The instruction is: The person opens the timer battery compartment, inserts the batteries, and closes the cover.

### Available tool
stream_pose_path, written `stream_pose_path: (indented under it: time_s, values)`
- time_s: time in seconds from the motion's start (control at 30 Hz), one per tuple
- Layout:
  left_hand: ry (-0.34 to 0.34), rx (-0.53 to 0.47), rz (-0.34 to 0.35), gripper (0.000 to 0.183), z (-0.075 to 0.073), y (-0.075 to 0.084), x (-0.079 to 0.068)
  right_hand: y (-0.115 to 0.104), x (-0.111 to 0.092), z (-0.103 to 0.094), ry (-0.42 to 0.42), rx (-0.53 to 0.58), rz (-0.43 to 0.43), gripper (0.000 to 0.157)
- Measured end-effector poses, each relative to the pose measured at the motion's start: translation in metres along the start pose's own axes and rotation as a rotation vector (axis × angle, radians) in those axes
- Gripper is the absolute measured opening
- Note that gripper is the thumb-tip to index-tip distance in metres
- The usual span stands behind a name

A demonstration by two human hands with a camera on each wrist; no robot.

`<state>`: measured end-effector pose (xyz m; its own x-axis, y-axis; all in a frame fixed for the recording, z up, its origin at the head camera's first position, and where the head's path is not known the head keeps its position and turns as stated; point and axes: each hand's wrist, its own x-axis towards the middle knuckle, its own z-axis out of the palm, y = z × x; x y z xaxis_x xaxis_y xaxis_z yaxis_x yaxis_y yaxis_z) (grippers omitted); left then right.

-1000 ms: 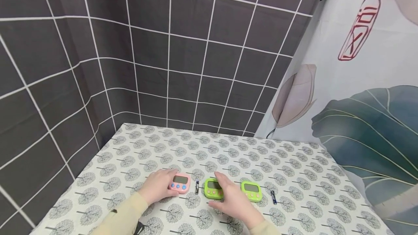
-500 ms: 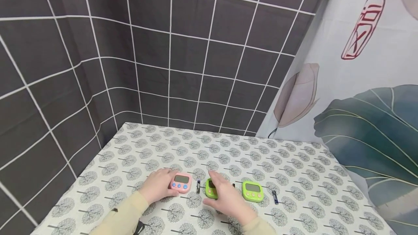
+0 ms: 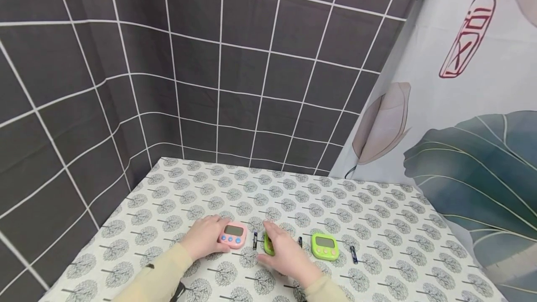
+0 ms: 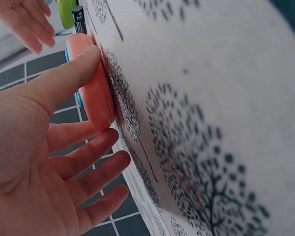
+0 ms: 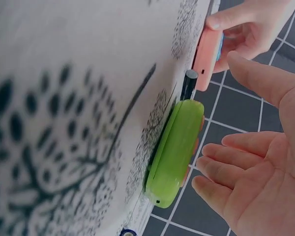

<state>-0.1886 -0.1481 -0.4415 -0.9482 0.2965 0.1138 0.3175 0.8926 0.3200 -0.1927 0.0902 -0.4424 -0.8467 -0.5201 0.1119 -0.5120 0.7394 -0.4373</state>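
In the head view my left hand (image 3: 204, 237) holds a pink digital timer (image 3: 233, 235) with blue buttons by its left side. The left wrist view has the thumb on one edge of this timer (image 4: 91, 91) and the index finger at the other. My right hand (image 3: 288, 256) hovers over a green timer (image 3: 267, 245), hiding most of it from the head camera. In the right wrist view the fingers are loosely extended beside that green timer (image 5: 174, 153), with a gap between. A small dark battery (image 3: 255, 240) stands between the pink and green timers.
A second green timer (image 3: 325, 246) lies to the right, with a battery (image 3: 300, 242) on its left and another battery (image 3: 354, 254) on its right. Everything rests on a tree-print tablecloth (image 3: 235, 274). A dark grid curtain (image 3: 251, 83) and a white printed curtain (image 3: 453, 106) enclose the table.
My right hand has shifted left over the middle green timer, covering more of it and uncovering the battery to its right. My left hand stays on the pink timer.
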Motion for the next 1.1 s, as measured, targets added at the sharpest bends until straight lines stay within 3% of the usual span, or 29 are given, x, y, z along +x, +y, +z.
stream_pose_path:
  time_s: [0.37, 0.87, 1.1]
  values:
    - [-0.003, -0.049, -0.018, 0.075, -0.001, 0.001, 0.001, -0.008, 0.005, 0.001, -0.008, -0.018, -0.001, 0.082]
    - [-0.001, 0.003, 0.008, 0.071, 0.0, 0.0, 0.002, -0.018, 0.023, 0.001, -0.051, -0.099, 0.017, 0.076]
    - [-0.009, -0.006, -0.007, 0.072, 0.004, -0.001, 0.004, -0.023, 0.033, 0.004, -0.061, -0.058, 0.035, 0.075]
